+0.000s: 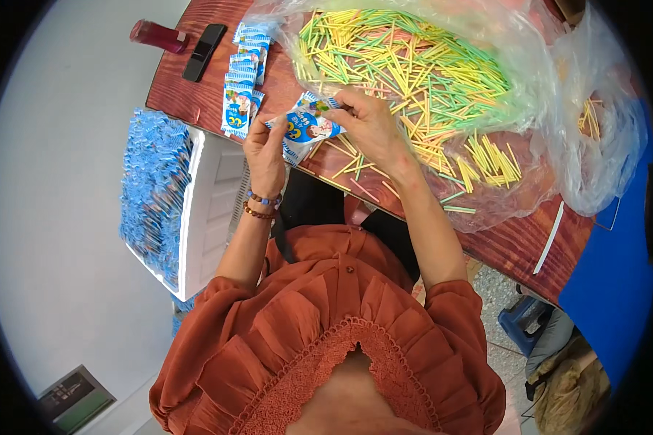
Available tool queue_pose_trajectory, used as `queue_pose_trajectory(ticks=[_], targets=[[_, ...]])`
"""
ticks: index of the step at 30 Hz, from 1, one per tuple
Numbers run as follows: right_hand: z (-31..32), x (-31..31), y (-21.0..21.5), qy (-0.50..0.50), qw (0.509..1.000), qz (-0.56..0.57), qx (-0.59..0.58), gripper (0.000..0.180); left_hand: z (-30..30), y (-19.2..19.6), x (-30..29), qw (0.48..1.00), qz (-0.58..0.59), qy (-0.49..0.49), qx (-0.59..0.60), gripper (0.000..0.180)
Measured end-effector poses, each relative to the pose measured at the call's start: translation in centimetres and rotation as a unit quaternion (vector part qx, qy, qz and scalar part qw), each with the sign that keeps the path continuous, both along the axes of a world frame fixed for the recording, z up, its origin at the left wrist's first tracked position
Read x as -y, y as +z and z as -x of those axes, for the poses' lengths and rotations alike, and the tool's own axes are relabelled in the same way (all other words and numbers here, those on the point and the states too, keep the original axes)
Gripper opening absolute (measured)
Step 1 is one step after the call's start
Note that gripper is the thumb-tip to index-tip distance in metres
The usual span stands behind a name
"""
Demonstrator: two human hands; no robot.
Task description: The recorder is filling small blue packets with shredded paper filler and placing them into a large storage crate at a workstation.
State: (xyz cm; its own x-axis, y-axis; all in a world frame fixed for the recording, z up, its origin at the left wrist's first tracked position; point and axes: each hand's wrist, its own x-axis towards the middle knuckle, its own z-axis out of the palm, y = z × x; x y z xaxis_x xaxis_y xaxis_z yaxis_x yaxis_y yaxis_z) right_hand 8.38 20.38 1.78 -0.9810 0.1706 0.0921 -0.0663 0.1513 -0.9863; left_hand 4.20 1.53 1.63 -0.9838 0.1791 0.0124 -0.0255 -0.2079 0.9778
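So I had both hands on one small, shiny blue-and-white packet with a cartoon figure printed on it, right over the near edge of the dark red wood-grain tabletop. The fingers of my left hand were pinched on the packet's left edge, and those of my right hand were closed on its upper right corner, so it sat tilted between the two. Just past my left fingers lay an overlapping row of matching blue-and-white packets, with a black rectangular phone beside it and a dark red cylindrical container near that. Over on my right was a huge heap of thin yellow, green and pink sticks on a crumpled clear plastic bag, plus a little bunch of yellow sticks closer to my right forearm. A few loose ones were scattered by the table edge, under my hands. Further right, a narrow white strip lay on the bare wood. Down to my left was a white open box, absolutely crammed with blue packets.
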Motion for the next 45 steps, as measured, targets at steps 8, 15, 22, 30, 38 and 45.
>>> queue_pose_trajectory(ticks=[8,15,22,30,38,45], targets=[[-2.4,-0.8,-3.0,-0.022,0.998,0.065,-0.016,0.012,0.2,-0.3,-2.0,0.993,-0.074,-0.078,0.047,0.01],[-4.1,0.5,-2.0,-0.017,0.99,0.121,-0.066,0.009,-1.1,-0.4,-0.7,0.993,-0.028,-0.11,-0.028,0.014],[-5.9,3.3,-0.8,-0.057,0.99,0.101,-0.075,0.011,-2.3,-0.4,1.2,0.993,-0.066,-0.099,-0.014,0.015],[-7.8,3.8,1.2,-0.086,0.962,0.195,-0.17,0.018,-4.2,0.1,2.2,0.988,-0.137,-0.063,0.042,0.02],[-7.9,5.6,1.1,-0.078,0.971,0.098,-0.204,0.025,-4.3,-0.7,2.5,0.983,-0.16,-0.071,0.056,0.023],[-7.0,4.8,0.7,-0.021,0.988,-0.025,-0.152,0.029,-3.2,-1.8,1.6,0.98,-0.17,-0.078,0.06,0.019]])
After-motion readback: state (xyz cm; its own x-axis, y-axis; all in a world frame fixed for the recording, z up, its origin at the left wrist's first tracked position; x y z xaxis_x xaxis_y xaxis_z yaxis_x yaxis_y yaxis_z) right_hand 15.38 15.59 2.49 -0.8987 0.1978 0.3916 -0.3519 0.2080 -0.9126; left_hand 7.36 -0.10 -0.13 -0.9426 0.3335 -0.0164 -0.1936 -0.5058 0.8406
